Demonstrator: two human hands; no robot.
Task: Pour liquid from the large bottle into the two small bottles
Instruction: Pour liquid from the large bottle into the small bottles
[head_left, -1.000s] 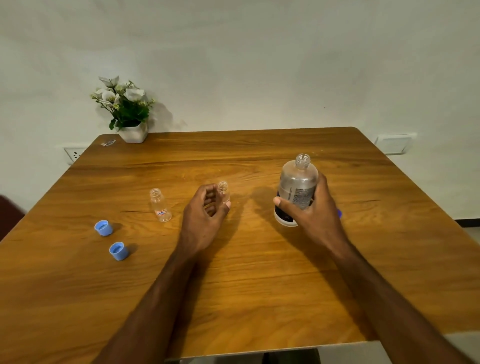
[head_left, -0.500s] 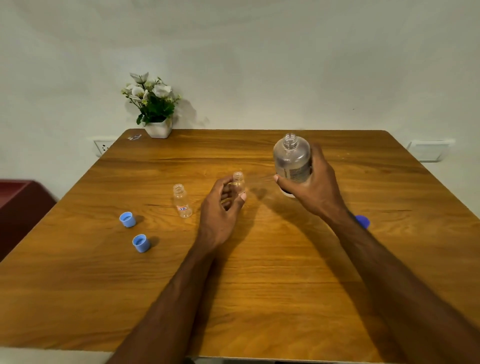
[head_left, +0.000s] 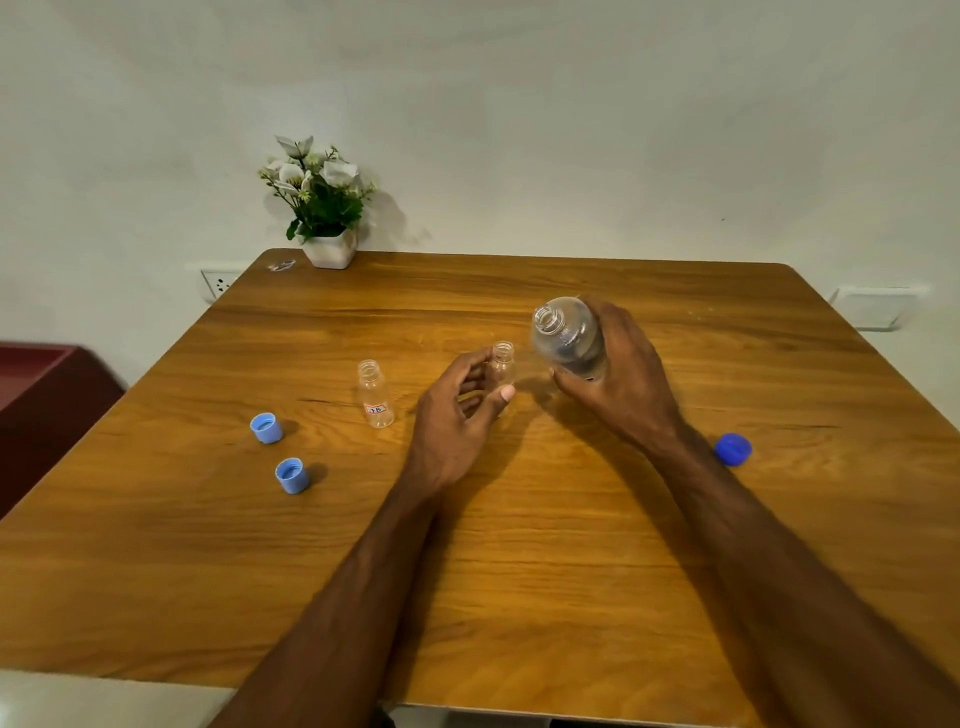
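My right hand (head_left: 621, 382) grips the large clear bottle (head_left: 566, 335), uncapped, lifted off the wooden table (head_left: 519, 545) and tilted left, its open mouth leaning toward the small bottle in my other hand. My left hand (head_left: 457, 421) is wrapped around that small clear bottle (head_left: 502, 361), which stands upright with its open neck above my fingers. The second small bottle (head_left: 375, 393), open and with a small label, stands alone just left of my left hand. No liquid is seen flowing.
Two light blue caps (head_left: 266, 427) (head_left: 292, 475) lie on the table at the left. A darker blue cap (head_left: 733, 449) lies right of my right forearm. A white pot with flowers (head_left: 327, 208) stands at the back left corner by the wall.
My right hand has lifted the large bottle off the table, carried it left and tipped its mouth toward the small bottle. My left hand has kept its hold on that small bottle.
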